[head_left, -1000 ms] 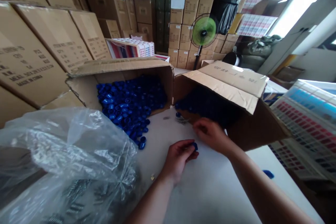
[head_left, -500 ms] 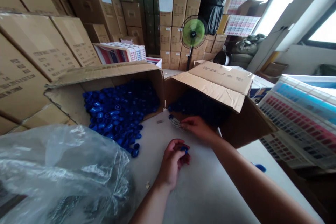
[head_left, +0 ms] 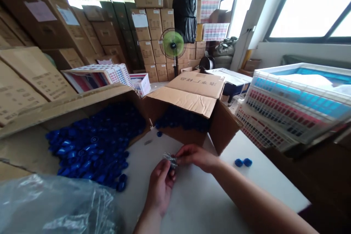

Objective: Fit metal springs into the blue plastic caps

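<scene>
Near the middle of the table, my left hand is closed around a small blue cap, now mostly hidden by the fingers. My right hand pinches a small bunch of metal springs, which sits right at the left thumb and fingertips. Whether a spring is inside the cap cannot be made out. One loose blue cap lies beyond the hands, and a small metal piece lies to its left. Two more blue caps rest on the right side of the table.
A tipped cardboard box spills many blue caps on the left. Another open box with caps stands ahead. A clear plastic bag lies front left. White crates are stacked right, and a fan stands behind.
My right hand has brought the springs from beside the far box to the left hand. The left hand keeps its grip. The view has swung right and up.
</scene>
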The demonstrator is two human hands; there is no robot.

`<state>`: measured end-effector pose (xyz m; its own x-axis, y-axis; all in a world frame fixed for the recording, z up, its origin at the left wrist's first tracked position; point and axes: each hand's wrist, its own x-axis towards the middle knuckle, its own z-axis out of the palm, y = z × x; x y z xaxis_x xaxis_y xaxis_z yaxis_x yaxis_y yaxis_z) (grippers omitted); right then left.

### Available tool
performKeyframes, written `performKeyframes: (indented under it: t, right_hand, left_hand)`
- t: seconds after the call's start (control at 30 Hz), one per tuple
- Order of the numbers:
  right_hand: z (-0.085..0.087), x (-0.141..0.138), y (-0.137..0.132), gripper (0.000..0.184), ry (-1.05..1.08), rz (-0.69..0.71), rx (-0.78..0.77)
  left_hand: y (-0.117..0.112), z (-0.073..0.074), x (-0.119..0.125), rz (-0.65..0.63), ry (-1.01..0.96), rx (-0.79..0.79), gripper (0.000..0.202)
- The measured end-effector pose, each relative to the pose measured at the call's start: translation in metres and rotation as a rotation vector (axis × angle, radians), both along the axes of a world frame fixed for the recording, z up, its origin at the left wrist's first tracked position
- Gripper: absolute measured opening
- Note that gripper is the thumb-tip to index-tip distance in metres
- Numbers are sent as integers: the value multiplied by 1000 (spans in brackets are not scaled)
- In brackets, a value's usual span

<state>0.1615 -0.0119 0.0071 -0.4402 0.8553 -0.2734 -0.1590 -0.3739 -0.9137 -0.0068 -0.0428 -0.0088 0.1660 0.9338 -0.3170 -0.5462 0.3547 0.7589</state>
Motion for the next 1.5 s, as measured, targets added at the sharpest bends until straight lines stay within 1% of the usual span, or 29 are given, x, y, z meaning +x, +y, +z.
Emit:
performKeyframes:
  t: [0.1,0.2,0.3,0.47,0.57,0.67,0.73,0.83,0.93,1.0,1.07,1.1,1.2,1.27,1.4,1.43,1.5]
  right_hand:
    - [-8,3,-1,61,-83,-54,18]
    - [-12,6,-2,58,-106,-30,48]
    - [-13,8,-3,57,-90,-21,37]
    - [-10,8,-7,55,23,43,-48]
    - [-8,7,-11,55,132,106,-137]
    - [-5,5,-13,57,200,145,-178]
    - [-5,4,-13,56,203,125,-171]
    - [-6,4,-11,56,177,51,-151]
    - [-8,3,-8,57,182,-12,-161]
    - [-9,1,-8,57,188,-27,-179]
    - [-8,-1,-9,59,110,-25,-157]
    - [-7,-2,-11,60,36,1,-111]
    - [-4,-3,-16,60,-173,111,93]
    - [-4,-1,-17,59,-206,139,136]
    - [-8,2,-7,64,-134,26,47]
    - [-9,2,-4,66,-146,-9,50]
    - [-11,2,0,67,-268,-78,117]
  left_hand:
    - [-2,1,1,-23,14,27,27]
    - [-3,1,2,-19,5,24,28]
    - [-3,0,1,-27,-12,23,27]
    - [-4,1,0,21,-66,-39,28]
    - [-4,3,-2,16,-90,-79,29]
    - [-3,4,-3,21,-122,-127,28]
    - [-3,4,-3,37,-145,-163,29]
    - [-3,5,-4,42,-173,-198,34]
    - [-3,5,-5,26,-173,-197,37]
    - [-3,5,-5,33,-158,-172,35]
    - [-2,3,-3,50,-125,-129,33]
    - [-2,3,-3,56,-105,-109,32]
    - [-2,1,0,68,-64,-85,33]
    - [-2,1,1,65,-58,-80,33]
    - [-4,1,1,36,-54,-56,31]
    - [-5,0,1,30,-68,-54,28]
    - [-6,0,-1,14,-126,-55,20]
